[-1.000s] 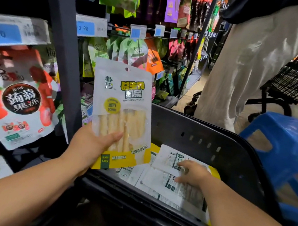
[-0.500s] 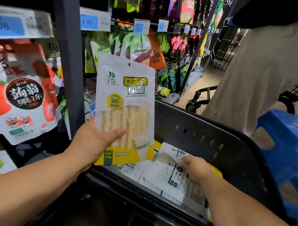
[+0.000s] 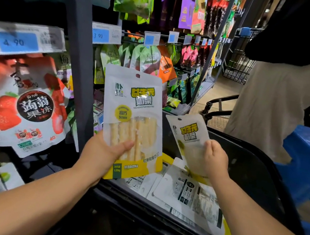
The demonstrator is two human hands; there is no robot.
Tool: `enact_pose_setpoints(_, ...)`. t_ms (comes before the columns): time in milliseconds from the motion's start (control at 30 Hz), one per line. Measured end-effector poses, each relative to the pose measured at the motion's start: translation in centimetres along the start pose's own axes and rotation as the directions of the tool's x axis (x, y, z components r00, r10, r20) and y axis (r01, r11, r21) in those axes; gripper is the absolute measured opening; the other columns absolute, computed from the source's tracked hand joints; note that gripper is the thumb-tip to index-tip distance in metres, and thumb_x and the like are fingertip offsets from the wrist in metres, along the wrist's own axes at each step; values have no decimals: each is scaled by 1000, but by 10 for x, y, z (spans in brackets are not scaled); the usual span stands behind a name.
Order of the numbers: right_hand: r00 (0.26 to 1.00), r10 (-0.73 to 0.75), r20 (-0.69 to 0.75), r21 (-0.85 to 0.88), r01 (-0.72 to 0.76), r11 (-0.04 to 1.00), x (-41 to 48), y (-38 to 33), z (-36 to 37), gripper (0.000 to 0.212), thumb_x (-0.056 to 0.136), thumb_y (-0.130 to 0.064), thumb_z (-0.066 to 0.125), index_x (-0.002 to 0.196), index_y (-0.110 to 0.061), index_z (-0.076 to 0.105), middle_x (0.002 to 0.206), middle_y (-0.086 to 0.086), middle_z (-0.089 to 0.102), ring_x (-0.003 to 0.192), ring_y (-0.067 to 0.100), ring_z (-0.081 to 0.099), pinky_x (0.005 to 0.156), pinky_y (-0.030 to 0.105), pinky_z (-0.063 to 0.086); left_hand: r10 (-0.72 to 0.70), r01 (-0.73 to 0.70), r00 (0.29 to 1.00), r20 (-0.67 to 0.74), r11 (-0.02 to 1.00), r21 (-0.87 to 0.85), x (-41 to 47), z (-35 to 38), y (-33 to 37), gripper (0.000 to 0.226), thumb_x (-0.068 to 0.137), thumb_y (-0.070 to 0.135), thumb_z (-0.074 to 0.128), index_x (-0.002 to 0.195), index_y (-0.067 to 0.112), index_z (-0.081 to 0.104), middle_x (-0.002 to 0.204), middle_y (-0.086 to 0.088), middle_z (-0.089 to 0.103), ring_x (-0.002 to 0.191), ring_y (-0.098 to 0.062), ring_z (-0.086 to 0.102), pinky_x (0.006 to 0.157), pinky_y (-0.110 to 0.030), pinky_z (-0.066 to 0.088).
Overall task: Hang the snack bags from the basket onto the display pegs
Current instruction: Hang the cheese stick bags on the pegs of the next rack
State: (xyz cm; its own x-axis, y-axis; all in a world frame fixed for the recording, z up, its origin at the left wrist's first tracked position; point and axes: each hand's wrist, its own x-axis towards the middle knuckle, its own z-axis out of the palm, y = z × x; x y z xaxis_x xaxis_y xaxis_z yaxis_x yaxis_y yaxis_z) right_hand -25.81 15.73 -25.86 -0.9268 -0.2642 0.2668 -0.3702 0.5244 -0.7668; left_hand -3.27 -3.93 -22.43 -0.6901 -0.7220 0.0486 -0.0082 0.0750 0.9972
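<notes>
Pegs (image 3: 135,35) crowd the shelving (image 3: 75,88) behind the basket (image 3: 252,156). Left hand (image 3: 107,150) grips one bag (image 3: 133,114) upright; right hand (image 3: 216,160) pinches a second bag (image 3: 188,139) just above the basket. Line each hang-hole (image 3: 137,75) squarely onto a free peg.

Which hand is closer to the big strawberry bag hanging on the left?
Left. The left hand, gripping a snack bag, is just right of the strawberry bag, past the shelf post; the right hand grips a second bag farther right, above the basket.
</notes>
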Motion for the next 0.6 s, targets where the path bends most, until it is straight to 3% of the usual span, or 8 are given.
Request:
enact_pose_setpoints(133,997,52,-63,131,-43,990,2,-5,-2,26,104,-20,38,86,-11,55,82,3,55,81,24,51,70,33,38,-1,1,1000,-11,1000,-12,0,1,0,51,51,51,81,98,34,71,96,6,76,92,-19,73,92,-49,54)
enact_pose_setpoints(300,979,166,-118,324,-120,938,0,-17,-13,31,104,-22,38,78,-15,53,80,0,56,75,17,51,63,27,39,17,-17,997,-75,1000,-7,2,0,-3,29,76,22,82,102,27,70,96,5,76,91,-18,72,91,-45,55)
enact_pose_setpoints(433,971,219,-92,490,-147,859,-2,-41,-26,22,102,-19,41,87,-11,55,76,-1,55,73,21,52,59,24,45,65,-63,987,-148,998,13,-4,-2,4,34,79,22,79,110,24,67,97,10,73,90,-9,69,73,-20,50)
enact_pose_setpoints(500,969,240,-58,586,-161,794,-2,-57,-35,22,102,-17,41,99,-6,60,81,5,59,71,21,57,48,17,46,105,-94,978,-179,993,70,-7,-7,12,32,80,22,78,110,23,68,96,12,71,90,-5,67,68,-12,45)
enact_pose_setpoints(567,975,220,-14,637,-161,754,-6,-74,-43,27,103,-16,41,110,2,61,88,16,60,74,24,64,48,20,46,158,-134,969,-189,982,135,-11,-15,23,30,81,21,77,109,20,68,94,14,69,87,0,64,65,-5,42)
enact_pose_setpoints(600,983,184,24,659,-154,736,-6,-81,-46,28,104,-15,40,112,3,61,89,18,64,72,18,66,49,21,47,189,-157,964,-189,973,172,-14,-20,29,28,82,21,77,108,21,67,91,16,67,83,6,60,62,0,39)
